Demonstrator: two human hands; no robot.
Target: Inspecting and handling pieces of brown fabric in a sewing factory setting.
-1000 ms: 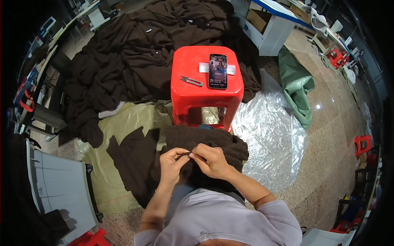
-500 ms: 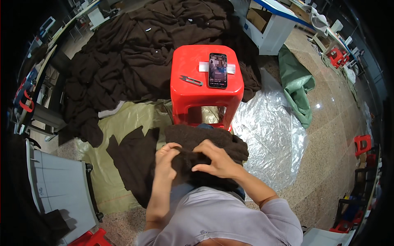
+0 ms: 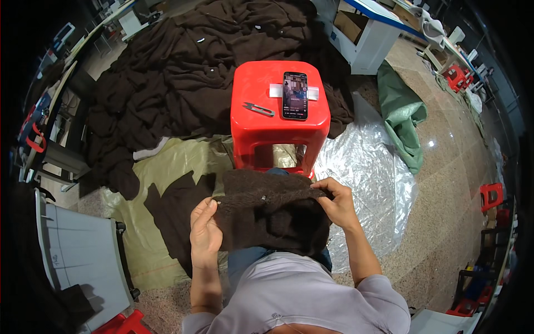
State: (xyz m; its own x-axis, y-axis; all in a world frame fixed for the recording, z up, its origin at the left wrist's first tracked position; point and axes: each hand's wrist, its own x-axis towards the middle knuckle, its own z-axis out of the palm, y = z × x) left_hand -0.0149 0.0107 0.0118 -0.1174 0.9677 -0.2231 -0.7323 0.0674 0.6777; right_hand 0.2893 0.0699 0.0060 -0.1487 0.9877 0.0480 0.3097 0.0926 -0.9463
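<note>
A dark brown knitted garment [image 3: 272, 222] lies across my lap, one edge drawn out in a band between my hands. My left hand [image 3: 206, 225] pinches the band's left end between thumb and fingers. At the other end, my right hand [image 3: 337, 204] grips the edge the same way. A small pale speck sits on the band near its middle. Left of my lap, another dark brown piece [image 3: 181, 214] lies spread on the yellowish sheet. Beyond my knees is a red plastic stool [image 3: 256, 133], with a phone [image 3: 295, 96] and small thread snips [image 3: 259, 109] on its top.
A large heap of brown fabric [image 3: 183, 72] fills the floor behind the stool. Clear plastic sheeting [image 3: 361, 183] and a green sack [image 3: 401, 119] lie to the right. A grey bin [image 3: 83, 250] on casters stands at left, and a blue-topped table [image 3: 367, 39] at far right.
My hands have moved apart, the left toward the left and the right toward the right. The bunched fabric between them is now stretched into a band.
</note>
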